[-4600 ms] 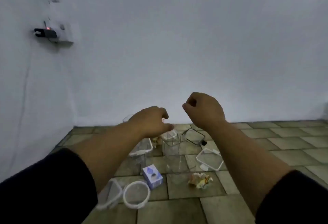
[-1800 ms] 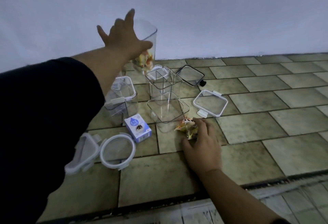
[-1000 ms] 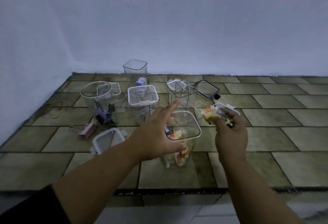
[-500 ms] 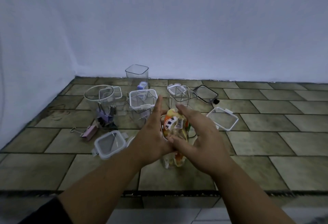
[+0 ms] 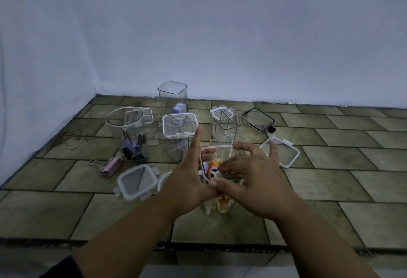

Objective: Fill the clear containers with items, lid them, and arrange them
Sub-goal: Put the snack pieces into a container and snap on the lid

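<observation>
A tall clear square container (image 5: 220,207) stands on the tiled floor at the front centre, with colourful packets in its bottom. My left hand (image 5: 189,181) grips its left side, index finger sticking up. My right hand (image 5: 251,181) lies over its mouth, thumb and fingertips pinching an orange-and-white snack packet (image 5: 211,170) that sits partly inside the rim. Loose lids lie around: a square clear one (image 5: 136,182) at the left, a white-rimmed one (image 5: 284,153) at the right, a black-rimmed one (image 5: 258,120) behind.
A round container (image 5: 126,131) holds binder clips, and a pink binder clip (image 5: 110,165) lies beside it. A lidded square container (image 5: 179,128), an open one (image 5: 226,121) and a tall one (image 5: 172,93) with a blue box (image 5: 178,109) stand behind. The wall is close at the back and left.
The packet has gone from above the rim down into the container's mouth under my right hand. My left hand stays on the container's side.
</observation>
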